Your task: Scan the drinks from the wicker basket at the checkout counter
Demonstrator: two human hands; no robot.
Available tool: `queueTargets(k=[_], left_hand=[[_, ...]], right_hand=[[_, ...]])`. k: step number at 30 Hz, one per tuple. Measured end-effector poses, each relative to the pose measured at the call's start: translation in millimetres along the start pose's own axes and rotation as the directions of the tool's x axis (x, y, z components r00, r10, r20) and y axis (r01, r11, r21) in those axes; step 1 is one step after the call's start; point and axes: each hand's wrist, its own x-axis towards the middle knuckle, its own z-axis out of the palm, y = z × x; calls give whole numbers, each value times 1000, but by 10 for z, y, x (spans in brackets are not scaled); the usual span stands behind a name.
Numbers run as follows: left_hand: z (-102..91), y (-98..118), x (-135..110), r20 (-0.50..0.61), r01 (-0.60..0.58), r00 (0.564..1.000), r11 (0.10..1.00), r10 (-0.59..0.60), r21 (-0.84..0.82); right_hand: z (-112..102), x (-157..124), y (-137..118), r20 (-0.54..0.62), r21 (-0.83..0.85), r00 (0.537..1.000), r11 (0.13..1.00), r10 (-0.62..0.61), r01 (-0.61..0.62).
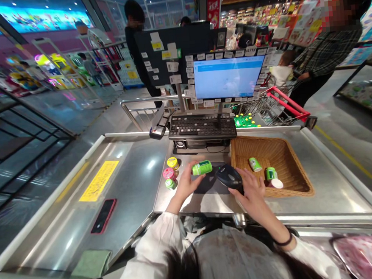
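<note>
While our left hand (pixel 188 185) grips the green canister (pixel 202 167) (long axis roughly sideways), our right hand (pixel 252 191) grasps the black handheld scanner (pixel 228 177) just right of it.

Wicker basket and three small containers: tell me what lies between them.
In the head view, from the three small containers to the basket: the left hand, its green container, then the black scanner in the right hand, which overlaps the basket.

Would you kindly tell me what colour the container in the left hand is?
The container is mostly green, in the head view.
</note>
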Motion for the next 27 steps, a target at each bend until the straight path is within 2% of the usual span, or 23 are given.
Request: queueTargets(k=[6,9,12,15,19,22,24,27], left_hand=[[107,-18,-7,-8,4,1000,991,-5,-133],[213,0,-21,-69,99,991,968,-118,-231],[309,32,-31,-72,216,966,924,-250,-316],[351,35,-13,-62,211,968,919,-244,-333],[314,2,36,-54,98,993,979,-109,-179],[254,10,58,25,-12,1000,1000,12,-10],[219,41,59,69,-58,996,988,49,140],[186,101,50,92,-102,993,913,71,396]], right_hand=[[-3,0,10,9,6,1000,1000,-11,11],[-6,-2,34,-2,7,1000,1000,-9,9],[-9,-5,54,-4,8,1000,1000,-3,3],[-21,-13,67,-4,9,1000,1000,9,-9],[-47,-25,84,-6,16,1000,1000,18,-18],[-57,-30,108,-12,15,1000,1000,8,-7],[-58,-33,125,-22,8,1000,1000,2,-2],[-54,-40,142,-29,0,1000,1000,-1,1]])
